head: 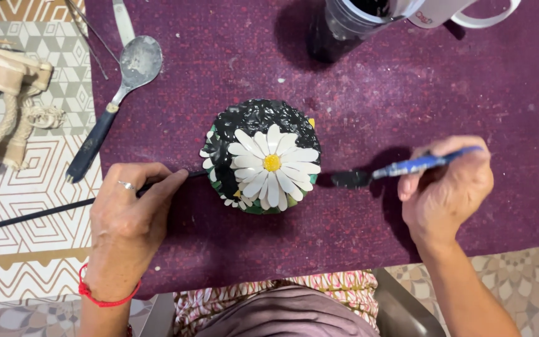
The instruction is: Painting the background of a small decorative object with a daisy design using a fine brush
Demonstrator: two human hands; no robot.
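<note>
Round mosaic piece [260,156], seen from above at the middle of the purple cloth [407,93] that covers the table: a white daisy with a yellow centre set in glossy black filler, green and white chips showing along its lower rim. It sits between the two hands, apparently so that one can steady it while the other works the surface.

Left hand [129,212], at 9 o'clock from the piece: fingers curled and nearly closed around a thin dark stick [45,212], whose tip reaches the piece's left edge and whose tail runs off toward 8 o'clock over the patterned mat [26,187]. A ring and a red wrist cord are visible.

Right hand [447,187], at 3 o'clock: closed in a pen-like grip on a blue-handled spatula [400,170]. Its black-smeared blade points at the piece and lies just beside the right rim, apart from it.

Periphery: a spoon [123,87] with a dark handle at 10 o'clock, bowl crusted grey; a dark jar [344,25] and a white mug [463,9] at 1 o'clock; a small beige model [4,106] on the mat at far left.
</note>
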